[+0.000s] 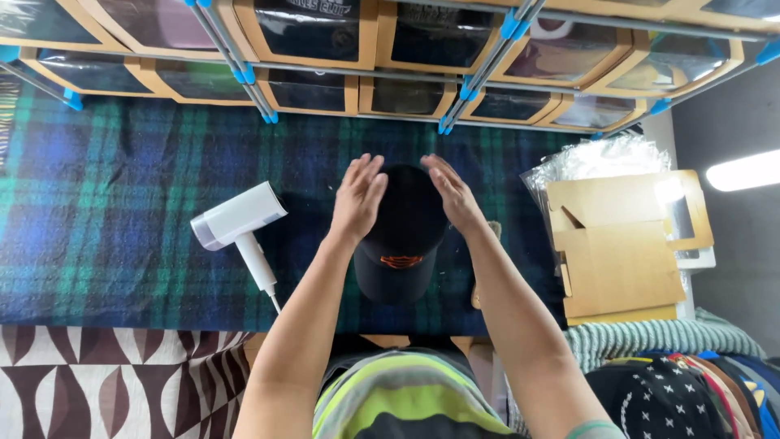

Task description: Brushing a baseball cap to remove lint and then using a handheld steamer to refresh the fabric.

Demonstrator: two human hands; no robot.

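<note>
My left hand (pixel 358 197) and my right hand (pixel 452 193) are on the two sides of a black cap (pixel 400 236). My fingers are flat and open, just pressing the round top between my palms. I am not gripping it tight. The cap sits on the green and blue blanket (pixel 106 203), with its brim pointing at me. A white steamer (pixel 240 223) lies left of the cap, near it. Flat brown boxes (pixel 621 244) lie well to the right of the cap. If I push too hard, I think the cap could dent. It could also slide away, because my hands are open.
</note>
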